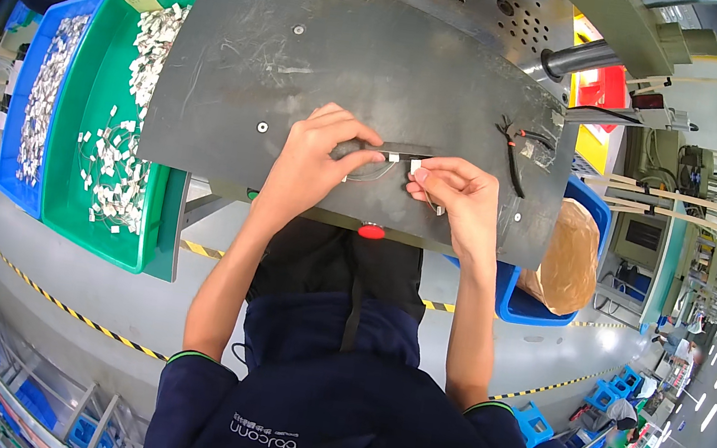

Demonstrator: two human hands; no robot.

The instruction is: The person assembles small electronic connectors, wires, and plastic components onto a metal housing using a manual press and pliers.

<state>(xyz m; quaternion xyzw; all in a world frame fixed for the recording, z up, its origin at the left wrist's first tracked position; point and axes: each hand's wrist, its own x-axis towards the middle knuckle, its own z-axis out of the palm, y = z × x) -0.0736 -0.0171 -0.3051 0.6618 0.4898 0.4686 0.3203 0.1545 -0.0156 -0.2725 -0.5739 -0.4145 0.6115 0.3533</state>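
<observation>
Steady small white boxy plastic connector (pixel 415 167) squarely with right grip (pixel 469 201) clamped on it, can't tell closure of left grip (pixel 315 156).

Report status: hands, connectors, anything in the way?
Right hand pinching white connector. Left hand by second connector, grip unclear. Pliers on the board to the right, clear of both hands.
</observation>
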